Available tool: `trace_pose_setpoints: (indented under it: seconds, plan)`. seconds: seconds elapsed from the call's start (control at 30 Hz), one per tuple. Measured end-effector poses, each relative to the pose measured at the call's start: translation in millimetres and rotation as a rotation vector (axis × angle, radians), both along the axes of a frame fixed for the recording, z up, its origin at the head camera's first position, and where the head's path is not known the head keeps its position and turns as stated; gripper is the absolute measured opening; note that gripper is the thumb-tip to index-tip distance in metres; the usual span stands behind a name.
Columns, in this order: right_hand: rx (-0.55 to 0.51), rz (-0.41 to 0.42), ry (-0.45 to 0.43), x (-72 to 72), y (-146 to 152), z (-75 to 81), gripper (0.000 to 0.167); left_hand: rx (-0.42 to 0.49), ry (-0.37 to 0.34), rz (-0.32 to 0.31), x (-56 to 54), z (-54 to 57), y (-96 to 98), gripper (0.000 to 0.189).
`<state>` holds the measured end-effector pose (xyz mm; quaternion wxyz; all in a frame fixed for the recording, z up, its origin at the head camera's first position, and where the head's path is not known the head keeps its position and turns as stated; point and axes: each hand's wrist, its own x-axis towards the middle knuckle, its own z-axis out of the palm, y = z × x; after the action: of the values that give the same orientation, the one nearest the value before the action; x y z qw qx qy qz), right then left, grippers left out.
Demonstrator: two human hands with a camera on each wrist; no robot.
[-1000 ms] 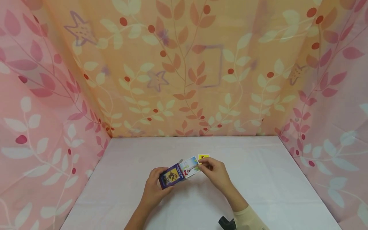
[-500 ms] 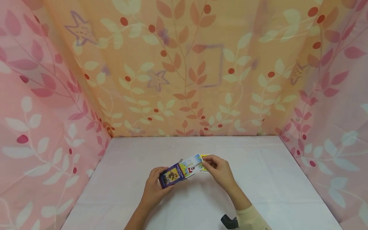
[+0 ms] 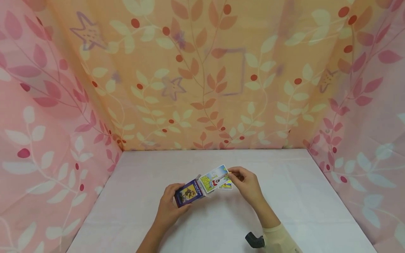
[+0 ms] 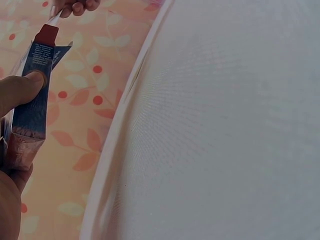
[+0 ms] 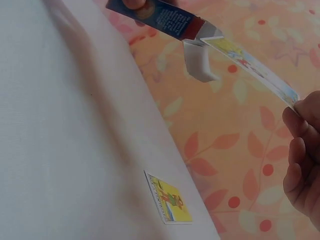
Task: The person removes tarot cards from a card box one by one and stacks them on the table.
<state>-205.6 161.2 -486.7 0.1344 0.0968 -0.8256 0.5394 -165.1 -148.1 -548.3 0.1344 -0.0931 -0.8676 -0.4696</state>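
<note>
In my left hand (image 3: 170, 204) I grip a dark blue card box (image 3: 189, 194) with a yellow picture on its front, tilted with its opened end toward the upper right. The left thumb presses the box's narrow side (image 4: 31, 107) in the left wrist view. My right hand (image 3: 248, 182) pinches one end of an illustrated card (image 3: 213, 178), whose other end lies right at the box's mouth. Below it on the table rests another card (image 5: 170, 200) with a yellow picture, partly covered by the held card in the head view.
A white-covered table (image 3: 142, 168) spreads under both hands. Patterned cloth (image 3: 202, 70) closes off the back and both sides. Beside the right sleeve sits a black curved object (image 3: 254, 240). A white flap (image 5: 199, 61) hangs from the box's opening.
My right hand has moved right and slightly up, sliding the card from inside the box out to its mouth. The left hand and box have stayed nearly still.
</note>
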Motion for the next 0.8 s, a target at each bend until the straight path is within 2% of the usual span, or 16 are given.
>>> trace_pose_setpoints:
  seconds: [0.47,0.8]
  plan:
    - [0.008,-0.021,0.038,-6.6,8.2,-0.7,0.011,0.01,0.012,0.003,0.1,2.7,-0.2,0.078]
    - [0.065,-0.026,0.054,-17.4,14.4,1.0,0.013,0.014,0.016,0.003,-1.2,-1.4,-1.6,0.079]
